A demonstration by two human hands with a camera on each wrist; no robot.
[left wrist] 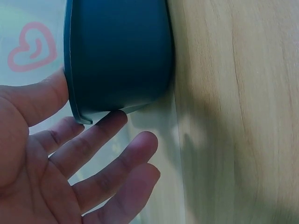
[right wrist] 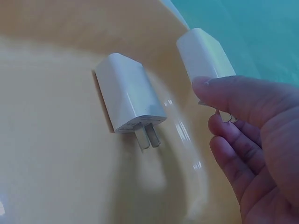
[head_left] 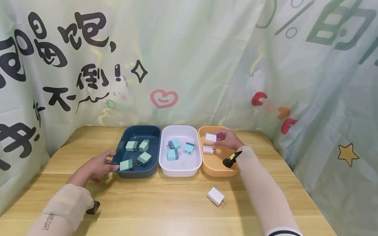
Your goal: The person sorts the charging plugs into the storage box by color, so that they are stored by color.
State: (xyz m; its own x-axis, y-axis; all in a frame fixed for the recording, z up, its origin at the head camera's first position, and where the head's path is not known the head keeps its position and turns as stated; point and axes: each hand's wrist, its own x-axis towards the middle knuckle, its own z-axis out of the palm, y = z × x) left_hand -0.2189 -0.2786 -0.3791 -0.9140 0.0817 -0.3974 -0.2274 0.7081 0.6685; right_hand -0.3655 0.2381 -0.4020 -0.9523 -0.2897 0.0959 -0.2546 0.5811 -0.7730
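Over the orange bin, my right hand pinches a white charger plug between thumb and fingers. The right wrist view shows the held charger with its prongs towards the fingers. Below and beside it, another white charger lies on the bin's floor, prongs outward. A third white charger lies on the table in front of the bins. At the far left, my left hand rests against the rim of the dark blue bin; its fingers are loosely extended in the left wrist view.
Several pale green chargers lie in the blue bin. The white bin in the middle contains 3 light blue chargers with grey ends. All bins stand side by side on the wooden table, before a printed curtain.
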